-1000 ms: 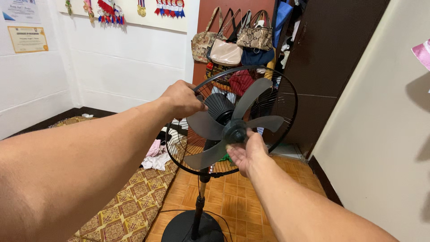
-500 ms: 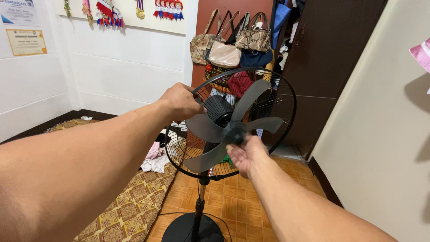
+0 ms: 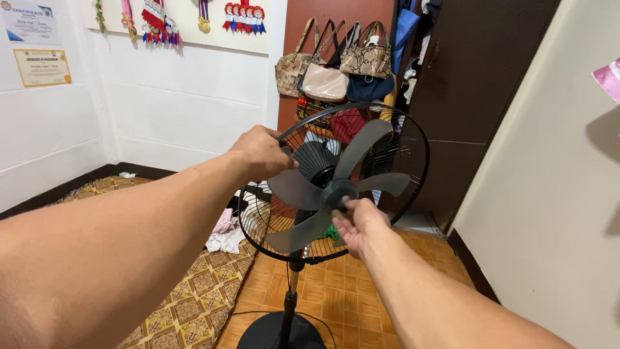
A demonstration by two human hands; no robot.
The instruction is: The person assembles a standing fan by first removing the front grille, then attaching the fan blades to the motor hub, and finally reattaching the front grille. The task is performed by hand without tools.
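Observation:
A black stand fan stands before me with its front grille off. Its grey blades sit bare in front of the rear wire guard. My left hand grips the guard's upper left rim. My right hand pinches the round black cap at the hub of the blades, with its fingers curled around it from below.
The fan's pole goes down to a round black base on the wooden parquet floor. A patterned mat with loose clothes lies at the left. Several handbags hang on the brown door. A dark wardrobe stands at the right.
My right hand has shifted slightly up on the hub cap, with its fingers turned around it. The left hand keeps its hold on the guard rim.

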